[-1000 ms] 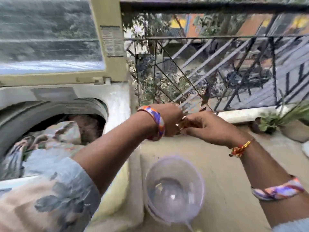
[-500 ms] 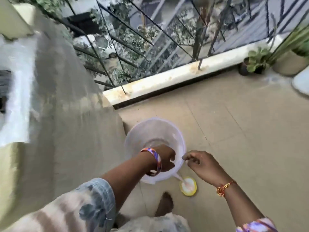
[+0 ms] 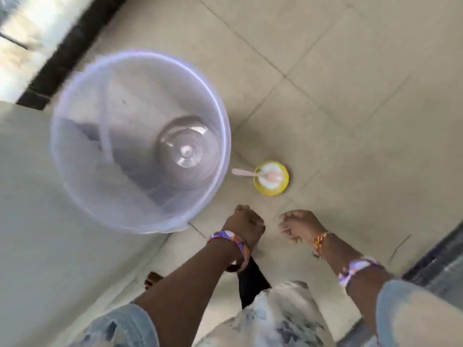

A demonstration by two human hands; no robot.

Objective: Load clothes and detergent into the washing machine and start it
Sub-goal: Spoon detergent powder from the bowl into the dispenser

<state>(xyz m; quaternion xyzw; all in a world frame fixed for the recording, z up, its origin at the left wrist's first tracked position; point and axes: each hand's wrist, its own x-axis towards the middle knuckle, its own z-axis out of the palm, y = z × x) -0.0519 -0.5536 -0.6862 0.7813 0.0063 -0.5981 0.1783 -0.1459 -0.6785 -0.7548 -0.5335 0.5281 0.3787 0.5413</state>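
Note:
A small yellow bowl of white detergent powder sits on the tiled floor, with a pink spoon resting in it, handle pointing left. My left hand hovers below the bowl, fingers curled, nothing seen in it. My right hand is beside it, fingers loosely bent and holding nothing. Both hands are a short way from the bowl and apart from it. The washing machine's pale side fills the left; its drum and the clothes are out of view.
A large translucent empty bucket stands on the floor left of the bowl, close to the machine. My foot shows under my left arm. A dark threshold runs at lower right; beige tiles spread beyond the bowl.
My view has swung from the machine's drum and railing down to the floor. Both hands dropped from chest height toward the yellow bowl, and now sit just short of it.

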